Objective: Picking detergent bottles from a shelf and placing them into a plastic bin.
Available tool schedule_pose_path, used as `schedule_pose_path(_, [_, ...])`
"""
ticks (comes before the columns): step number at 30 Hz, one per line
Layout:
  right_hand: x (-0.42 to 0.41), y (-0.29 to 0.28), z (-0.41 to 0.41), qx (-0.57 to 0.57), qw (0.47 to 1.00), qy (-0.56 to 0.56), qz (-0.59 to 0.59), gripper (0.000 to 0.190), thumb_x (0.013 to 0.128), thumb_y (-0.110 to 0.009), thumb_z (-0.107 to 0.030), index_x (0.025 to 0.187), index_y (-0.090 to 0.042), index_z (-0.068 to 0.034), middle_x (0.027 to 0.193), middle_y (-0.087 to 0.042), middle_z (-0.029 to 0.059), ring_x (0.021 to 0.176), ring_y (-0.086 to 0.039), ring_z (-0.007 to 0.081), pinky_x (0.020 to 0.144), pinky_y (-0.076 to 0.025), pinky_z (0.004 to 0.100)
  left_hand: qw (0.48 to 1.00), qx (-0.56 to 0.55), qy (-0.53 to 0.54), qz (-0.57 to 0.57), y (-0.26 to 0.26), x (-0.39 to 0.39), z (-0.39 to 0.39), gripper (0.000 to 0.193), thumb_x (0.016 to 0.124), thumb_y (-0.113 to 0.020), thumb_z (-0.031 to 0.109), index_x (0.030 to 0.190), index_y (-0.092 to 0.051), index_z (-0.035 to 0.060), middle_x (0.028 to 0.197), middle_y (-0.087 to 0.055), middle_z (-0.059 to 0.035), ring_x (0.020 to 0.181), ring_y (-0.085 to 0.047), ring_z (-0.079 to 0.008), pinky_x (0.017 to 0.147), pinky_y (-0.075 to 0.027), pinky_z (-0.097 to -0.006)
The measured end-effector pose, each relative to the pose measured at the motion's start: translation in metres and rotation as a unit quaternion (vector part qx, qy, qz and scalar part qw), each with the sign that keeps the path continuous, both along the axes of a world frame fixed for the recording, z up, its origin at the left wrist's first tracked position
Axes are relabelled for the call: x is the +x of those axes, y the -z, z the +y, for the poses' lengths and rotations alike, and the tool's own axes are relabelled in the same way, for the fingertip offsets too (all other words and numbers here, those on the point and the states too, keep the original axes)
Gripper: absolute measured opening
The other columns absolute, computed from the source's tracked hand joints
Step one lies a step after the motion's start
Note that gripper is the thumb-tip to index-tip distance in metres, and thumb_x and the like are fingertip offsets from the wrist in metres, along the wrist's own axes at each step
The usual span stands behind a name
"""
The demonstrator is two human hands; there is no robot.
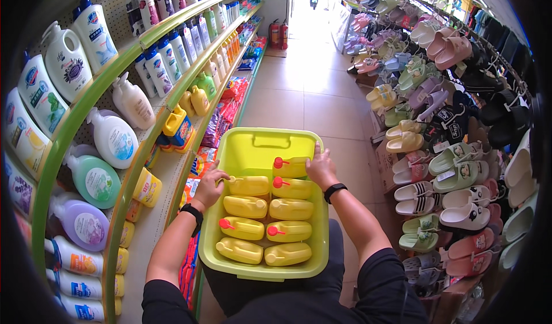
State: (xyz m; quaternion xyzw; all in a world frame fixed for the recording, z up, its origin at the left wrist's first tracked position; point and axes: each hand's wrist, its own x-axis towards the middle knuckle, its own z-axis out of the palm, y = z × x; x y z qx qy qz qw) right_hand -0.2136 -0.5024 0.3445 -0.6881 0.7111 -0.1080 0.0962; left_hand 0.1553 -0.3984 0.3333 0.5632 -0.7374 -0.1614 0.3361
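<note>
A yellow-green plastic bin (248, 151) rests on my lap, its far end towards the aisle. Inside lie yellow plastic bottles (291, 209) in two columns, some with red spout caps (279, 181) and others with yellow tops. My left hand (210, 186) holds the bin's left rim, its thumb over the inside near the top of the left column's farthest bottle (250, 186). On the right rim is my right hand (322, 166), thumb inward beside the farthest right-hand bottle (295, 166) and fingers spread along the edge. Both wrists wear black bands.
Close on the left, store shelves (172, 104) carry pump bottles (115, 138), shampoo and detergent bags. Racks of slippers (459, 162) line the right side. Ahead runs a tiled aisle (302, 104) to a bright doorway, with two fire extinguishers (278, 35) near it.
</note>
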Motion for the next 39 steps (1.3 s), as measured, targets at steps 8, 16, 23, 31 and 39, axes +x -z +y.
schedule_pose_path(8, [-0.002, 0.002, -0.001, 0.004, 1.000, 0.004, 0.008, 0.074, 0.096, -0.055, -0.039, 0.158, -0.028, -0.009, 0.139, -0.046, 0.0306, 0.103, -0.067, 0.0423, 0.085, -0.057, 0.0478, 1.000, 0.002, -0.003, 0.014, 0.002, -0.001, -0.001, 0.018, 0.084, -0.056, -0.002, 0.091, -0.071, 0.0051, 0.109, -0.071, -0.0129, 0.143, -0.040, -0.0391, 0.119, -0.032, -0.0450])
schedule_pose_path(16, [-0.003, 0.003, -0.001, -0.003, 1.000, 0.004, -0.011, 0.074, 0.095, -0.056, -0.037, 0.157, -0.028, -0.008, 0.138, -0.046, 0.0304, 0.102, -0.068, 0.0424, 0.085, -0.057, 0.0477, 1.000, -0.003, -0.006, 0.006, 0.002, -0.001, -0.001, 0.019, 0.084, -0.056, -0.002, 0.092, -0.072, 0.0050, 0.109, -0.071, -0.0127, 0.142, -0.041, -0.0385, 0.118, -0.033, -0.0446])
schedule_pose_path(23, [-0.003, 0.001, 0.001, -0.002, 1.000, 0.004, -0.028, 0.074, 0.095, -0.058, -0.035, 0.157, -0.029, -0.008, 0.137, -0.046, 0.0309, 0.103, -0.067, 0.0431, 0.086, -0.057, 0.0481, 1.000, -0.004, -0.003, 0.007, 0.000, -0.002, 0.000, 0.019, 0.084, -0.056, -0.003, 0.092, -0.072, 0.0039, 0.109, -0.071, -0.0129, 0.143, -0.041, -0.0370, 0.118, -0.033, -0.0438])
schedule_pose_path(31, [-0.003, 0.002, 0.002, -0.009, 1.000, 0.004, -0.027, 0.073, 0.095, -0.057, -0.035, 0.156, -0.030, -0.008, 0.136, -0.046, 0.0290, 0.101, -0.067, 0.0434, 0.085, -0.057, 0.0486, 1.000, -0.012, -0.009, 0.008, 0.002, -0.001, 0.000, 0.018, 0.084, -0.057, -0.002, 0.092, -0.071, 0.0043, 0.107, -0.071, -0.0135, 0.141, -0.043, -0.0381, 0.116, -0.036, -0.0435])
schedule_pose_path(39, [-0.001, -0.005, 0.001, 0.008, 1.000, 0.009, -0.027, 0.074, 0.095, -0.057, -0.036, 0.157, -0.028, -0.009, 0.140, -0.044, 0.0305, 0.104, -0.067, 0.0439, 0.086, -0.057, 0.0488, 1.000, 0.000, -0.008, 0.030, -0.001, -0.002, -0.001, 0.019, 0.084, -0.055, -0.003, 0.092, -0.071, 0.0032, 0.109, -0.071, -0.0135, 0.143, -0.041, -0.0376, 0.119, -0.032, -0.0438])
